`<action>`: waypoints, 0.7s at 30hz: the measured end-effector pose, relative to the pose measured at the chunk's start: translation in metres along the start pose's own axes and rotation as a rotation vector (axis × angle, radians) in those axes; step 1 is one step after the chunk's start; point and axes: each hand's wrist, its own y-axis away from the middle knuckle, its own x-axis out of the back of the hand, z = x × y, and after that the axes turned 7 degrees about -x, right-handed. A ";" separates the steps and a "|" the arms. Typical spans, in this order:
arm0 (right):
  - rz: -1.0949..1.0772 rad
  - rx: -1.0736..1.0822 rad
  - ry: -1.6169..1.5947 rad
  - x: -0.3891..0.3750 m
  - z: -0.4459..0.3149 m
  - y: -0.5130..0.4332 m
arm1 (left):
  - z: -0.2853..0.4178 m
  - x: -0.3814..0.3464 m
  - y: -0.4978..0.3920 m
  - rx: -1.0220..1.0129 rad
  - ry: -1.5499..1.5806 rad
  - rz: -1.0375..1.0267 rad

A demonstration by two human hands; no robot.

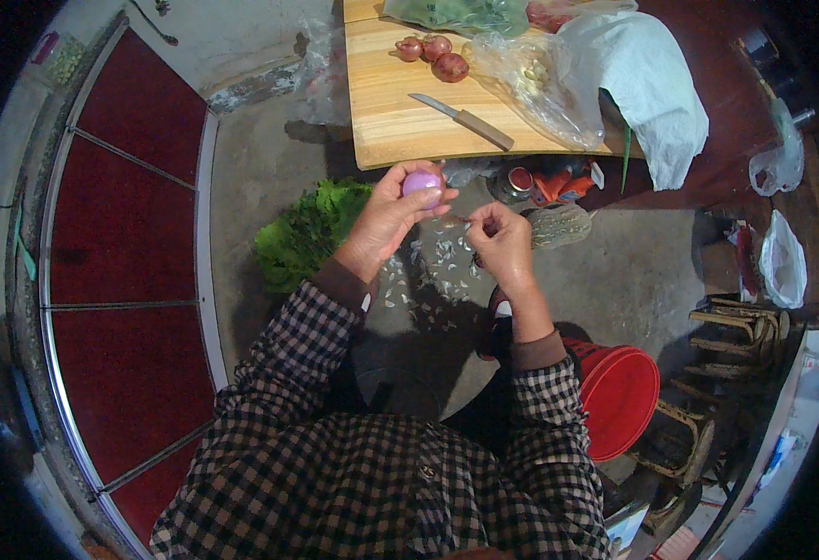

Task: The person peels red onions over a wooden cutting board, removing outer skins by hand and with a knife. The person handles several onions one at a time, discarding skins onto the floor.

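My left hand (390, 217) holds a partly peeled red onion (421, 183), its smooth purple side facing up. To the right of it and lower, my right hand (507, 245) has thumb and forefinger pinched together, with a dark scrap that looks like onion skin (491, 227) in the fingers. Both hands are off the wooden board (381, 136), just before its near edge. A knife with a wooden handle (465, 122) lies on that board, blade toward the left. Behind the knife sit three red onions (450, 67) with their skins on.
A clear plastic bag with garlic (537, 75) and a pale cloth (651, 84) lie on the board. Leafy greens (311, 227), white peelings (444, 262), a jar (519, 180) and a striped gourd (561, 225) are on the floor. A red bin (623, 402) stands by my right arm.
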 end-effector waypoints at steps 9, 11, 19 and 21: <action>-0.024 0.151 -0.314 -0.006 -0.014 0.005 | -0.015 -0.002 -0.002 -0.187 -0.478 -0.073; -0.036 0.164 -0.313 -0.004 -0.016 0.005 | -0.016 -0.002 -0.001 -0.213 -0.477 -0.075; -0.021 0.081 -0.462 -0.009 -0.016 0.004 | -0.022 -0.003 0.000 -0.253 -0.644 -0.130; -0.002 0.038 -0.529 -0.012 -0.016 0.003 | -0.023 -0.004 0.001 -0.252 -0.639 -0.152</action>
